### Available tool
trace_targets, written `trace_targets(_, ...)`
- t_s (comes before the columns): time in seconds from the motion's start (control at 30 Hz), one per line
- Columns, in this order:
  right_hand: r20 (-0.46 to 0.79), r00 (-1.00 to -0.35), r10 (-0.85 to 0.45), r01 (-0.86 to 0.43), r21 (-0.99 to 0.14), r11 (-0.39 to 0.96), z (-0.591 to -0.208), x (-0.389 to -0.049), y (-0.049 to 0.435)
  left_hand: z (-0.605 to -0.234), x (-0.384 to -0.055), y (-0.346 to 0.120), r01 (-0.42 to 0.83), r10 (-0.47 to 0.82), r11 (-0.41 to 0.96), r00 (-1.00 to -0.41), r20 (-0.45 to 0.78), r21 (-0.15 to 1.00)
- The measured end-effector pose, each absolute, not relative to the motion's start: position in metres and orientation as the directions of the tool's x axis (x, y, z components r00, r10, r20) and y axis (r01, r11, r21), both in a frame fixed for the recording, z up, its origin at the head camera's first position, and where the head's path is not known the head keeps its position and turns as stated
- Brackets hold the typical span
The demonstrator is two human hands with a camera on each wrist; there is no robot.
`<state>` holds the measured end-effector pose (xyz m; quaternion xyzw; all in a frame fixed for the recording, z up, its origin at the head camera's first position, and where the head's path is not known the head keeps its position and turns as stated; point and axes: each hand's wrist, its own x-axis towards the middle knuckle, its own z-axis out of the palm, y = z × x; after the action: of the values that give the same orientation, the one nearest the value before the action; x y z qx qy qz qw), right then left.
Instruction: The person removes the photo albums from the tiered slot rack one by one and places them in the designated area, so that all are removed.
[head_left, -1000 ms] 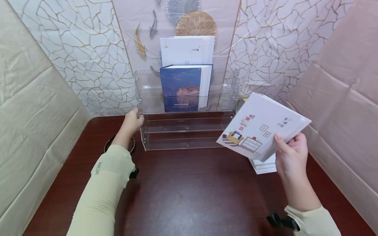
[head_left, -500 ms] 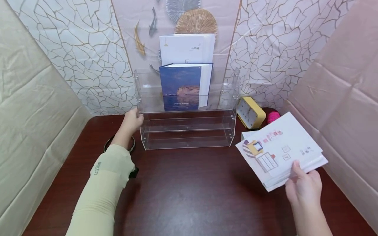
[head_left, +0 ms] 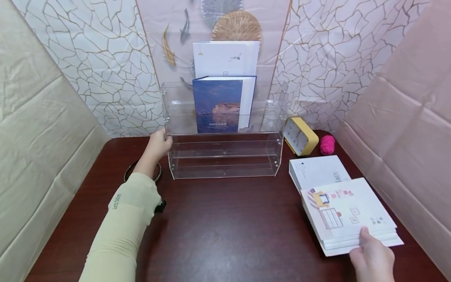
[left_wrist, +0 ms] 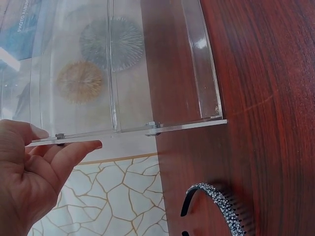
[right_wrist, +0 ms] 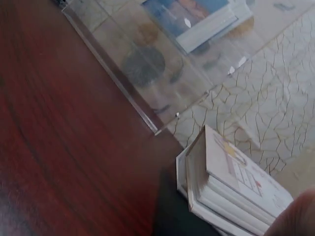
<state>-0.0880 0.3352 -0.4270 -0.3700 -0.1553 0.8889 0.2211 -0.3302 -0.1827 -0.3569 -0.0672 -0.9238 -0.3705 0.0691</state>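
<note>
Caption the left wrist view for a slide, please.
A left hand grips the side edge of a clear rack, with a glittery headband on the table.

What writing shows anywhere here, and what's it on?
"PHOTO ALBUM": on the blue album.
"Lets Slim", apparently: on the left sleeve.
Too small, blurred or partly covered to read: characters on the upright white album, the illustrated album in the right hand, and the flat white album partly hidden by it; marks on the yellow clock.

One clear acrylic rack (head_left: 225, 169) is spotted, plus three white hardcover books (head_left: 352, 211), one blue album (head_left: 217, 100), one yellow clock (head_left: 303, 137), one pink yarn ball (head_left: 327, 145), one sparkly black headband (left_wrist: 219, 199).
</note>
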Motion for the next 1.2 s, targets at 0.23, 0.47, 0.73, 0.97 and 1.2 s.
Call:
trace_targets(0.23, -0.627, -0.540, 0.561, -0.260, -0.510, -0.820, -0.434, -0.081, 0.338, -0.355, -0.330, -0.181, 0.173, 0.073, 0.723, -0.982, 0.176, 0.669)
trace_targets(0.47, -0.647, -0.509, 0.568, -0.119, -0.601, -0.791, -0.438, -0.078, 0.339, -0.356, -0.330, -0.181, 0.168, 0.065, 0.719, -0.982, 0.175, 0.674)
trace_targets(0.73, -0.630, -0.483, 0.608, 0.009, -0.698, -0.716, -0.438, -0.078, 0.337, -0.357, -0.329, -0.182, 0.172, 0.065, 0.720, -0.981, 0.182, 0.672)
trace_targets(0.97, -0.602, -0.439, 0.667, 0.307, -0.798, -0.519, -0.442, -0.079, 0.331, -0.357, -0.328, -0.182, 0.178, 0.067, 0.726, -0.980, 0.190, 0.665)
trace_targets(1.2, -0.558, -0.420, 0.716, 0.441, -0.814, -0.377, -0.454, -0.080, 0.329, -0.356, -0.328, -0.183, 0.169, 0.065, 0.725, -0.982, 0.178, 0.668)
